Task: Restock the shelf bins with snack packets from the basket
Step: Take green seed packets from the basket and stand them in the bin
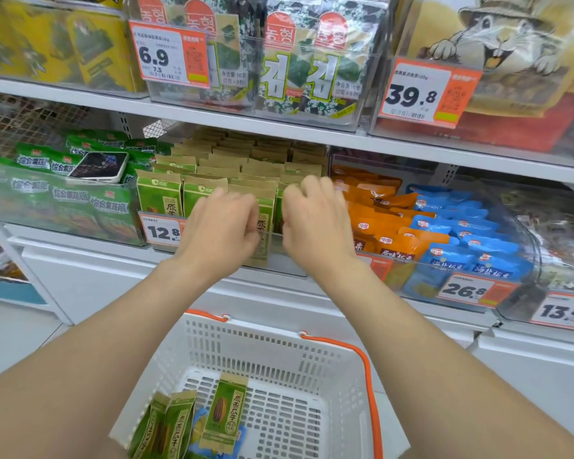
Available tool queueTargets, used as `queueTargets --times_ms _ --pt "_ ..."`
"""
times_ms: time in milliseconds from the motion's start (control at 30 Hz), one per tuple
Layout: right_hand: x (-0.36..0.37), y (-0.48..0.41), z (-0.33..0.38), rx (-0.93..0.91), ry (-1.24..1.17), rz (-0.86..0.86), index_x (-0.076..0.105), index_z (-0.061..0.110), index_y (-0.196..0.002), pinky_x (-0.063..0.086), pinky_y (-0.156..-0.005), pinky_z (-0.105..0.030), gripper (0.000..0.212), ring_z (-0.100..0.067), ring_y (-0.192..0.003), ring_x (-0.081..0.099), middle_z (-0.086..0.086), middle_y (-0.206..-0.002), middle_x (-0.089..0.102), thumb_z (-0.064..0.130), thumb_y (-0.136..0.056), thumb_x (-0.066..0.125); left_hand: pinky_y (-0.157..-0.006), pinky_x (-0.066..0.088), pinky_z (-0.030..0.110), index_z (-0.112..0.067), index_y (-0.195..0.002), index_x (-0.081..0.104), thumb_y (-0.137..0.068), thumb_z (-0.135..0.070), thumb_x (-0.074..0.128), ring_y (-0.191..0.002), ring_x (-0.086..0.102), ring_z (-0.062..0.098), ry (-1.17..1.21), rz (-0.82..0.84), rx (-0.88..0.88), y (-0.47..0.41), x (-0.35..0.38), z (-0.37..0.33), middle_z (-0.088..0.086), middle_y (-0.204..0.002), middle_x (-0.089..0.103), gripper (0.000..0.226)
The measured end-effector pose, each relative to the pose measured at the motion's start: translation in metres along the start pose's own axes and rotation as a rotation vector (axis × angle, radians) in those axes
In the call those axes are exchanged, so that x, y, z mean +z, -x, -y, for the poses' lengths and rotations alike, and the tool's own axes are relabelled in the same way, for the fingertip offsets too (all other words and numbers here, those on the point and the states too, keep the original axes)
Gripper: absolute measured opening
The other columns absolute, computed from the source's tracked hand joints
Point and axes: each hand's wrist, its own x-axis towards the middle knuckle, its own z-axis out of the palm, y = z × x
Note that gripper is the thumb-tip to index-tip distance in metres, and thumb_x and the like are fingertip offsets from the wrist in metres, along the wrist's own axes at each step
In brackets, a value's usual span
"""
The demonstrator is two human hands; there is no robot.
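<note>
- The green sunflower-seed packet stands upright at the front of the clear middle bin, between my two hands; it is narrow, with a kraft-brown top band and dark characters running down its face.
- My left hand has its fingers curled onto the packet's left edge; I cannot tell how firmly it grips.
- My right hand is curled at the packet's right side, fingers bent over the front row; whether it actually holds anything I cannot tell.
- Behind stand rows of identical green packets, brown tops lined up toward the back.
- A price tag reading 12.8 sits on the bin front, just beside my left hand.
- Left bin: green vegetable-crisp bags with a phone lying on top.
- Right bin: orange packets and blue packets.
- Below, the white basket with orange handles holds three more green packets in its near-left corner.
</note>
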Motion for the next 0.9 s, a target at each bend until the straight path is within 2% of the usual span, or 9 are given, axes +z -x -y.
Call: queueTargets --times_ms 67,167,300,467,533,633,733,833,900 --pt "-0.008 0.015 0.012 -0.053 -0.064 0.149 0.056 0.019 -0.084 0.031 -0.071 -0.035 0.019 -0.029 -0.085 0.055 -0.003 -0.085 0.054 0.006 -0.077 0.068 -0.065 0.050 0.039 -0.027 -0.080 0.053 -0.081 -0.018 0.064 -0.078 0.060 0.028 -0.023 0.140 -0.024 0.013 0.003 0.001 -0.009 -0.072 0.060 0.015" --pt "-0.013 0.037 0.023 -0.063 -0.182 0.472 0.048 0.023 -0.080 0.039 -0.066 -0.035 0.027 -0.028 -0.081 0.054 -0.002 -0.086 0.054 0.000 -0.083 0.060 -0.061 0.048 0.035 -0.032 -0.090 0.053 -0.083 -0.031 0.062 -0.083 0.065 0.026 -0.065 0.401 -0.051 0.035 0.014 0.003 -0.009 -0.081 0.066 0.011" --pt "-0.009 0.066 0.035 -0.156 -0.153 0.839 0.032 0.028 -0.072 0.036 -0.056 -0.032 0.043 -0.027 -0.076 0.051 0.002 -0.077 0.041 -0.002 -0.087 0.059 -0.072 0.049 0.035 -0.034 -0.103 0.057 -0.090 -0.036 0.063 -0.101 0.063 0.022 -0.163 0.758 -0.053 0.063 0.034 0.008 -0.011 -0.095 0.061 0.014" --pt "0.011 0.124 0.061 -0.336 -0.021 1.224 0.047 0.014 -0.081 0.042 -0.054 -0.032 0.023 -0.016 -0.063 0.046 -0.002 -0.082 0.045 0.000 -0.094 0.059 -0.095 0.053 0.040 -0.023 -0.124 0.063 -0.097 -0.033 0.067 -0.107 0.059 0.023 -0.147 1.063 -0.119 0.102 0.062 0.008 0.001 -0.125 0.060 0.029" --pt "0.023 0.144 0.070 -0.391 -0.014 1.270 0.046 0.010 -0.083 0.046 -0.057 -0.032 0.021 -0.016 -0.062 0.047 -0.002 -0.081 0.047 -0.002 -0.094 0.059 -0.094 0.056 0.043 -0.019 -0.117 0.069 -0.095 -0.029 0.067 -0.104 0.065 0.025 -0.127 1.137 -0.140 0.128 0.082 0.010 0.003 -0.120 0.066 0.025" --pt "0.038 0.168 0.080 -0.447 -0.052 1.296 0.035 0.015 -0.072 0.047 -0.058 -0.032 0.038 -0.016 -0.061 0.047 -0.002 -0.078 0.046 -0.004 -0.094 0.059 -0.086 0.062 0.046 -0.013 -0.102 0.074 -0.086 -0.024 0.063 -0.095 0.072 0.028 -0.104 1.226 -0.163 0.176 0.118 0.021 0.009 -0.106 0.075 0.022" --pt "0.050 0.183 0.086 -0.498 -0.016 1.316 0.049 0.014 -0.080 0.043 -0.052 -0.031 0.024 -0.016 -0.060 0.047 -0.001 -0.079 0.048 -0.003 -0.092 0.063 -0.077 0.059 0.040 -0.012 -0.093 0.065 -0.089 -0.017 0.054 -0.081 0.066 0.027 -0.097 1.338 -0.176 0.223 0.143 0.029 0.012 -0.099 0.072 0.013" --pt "0.058 0.193 0.085 -0.521 -0.013 1.330 0.056 0.010 -0.100 0.039 -0.049 -0.031 0.017 -0.017 -0.060 0.045 -0.001 -0.084 0.049 -0.005 -0.092 0.061 -0.088 0.059 0.043 -0.013 -0.110 0.059 -0.098 -0.019 0.058 -0.093 0.065 0.025 -0.094 1.453 -0.177 0.261 0.169 0.034 0.006 -0.110 0.067 0.014" --pt "0.063 0.195 0.082 -0.538 0.010 1.346 0.059 0.011 -0.095 0.038 -0.049 -0.029 0.016 -0.015 -0.059 0.043 0.000 -0.081 0.047 -0.005 -0.092 0.060 -0.094 0.058 0.045 -0.012 -0.125 0.055 -0.101 -0.017 0.055 -0.102 0.064 0.026 -0.070 1.486 -0.202 0.276 0.185 0.037 0.008 -0.125 0.061 0.025"
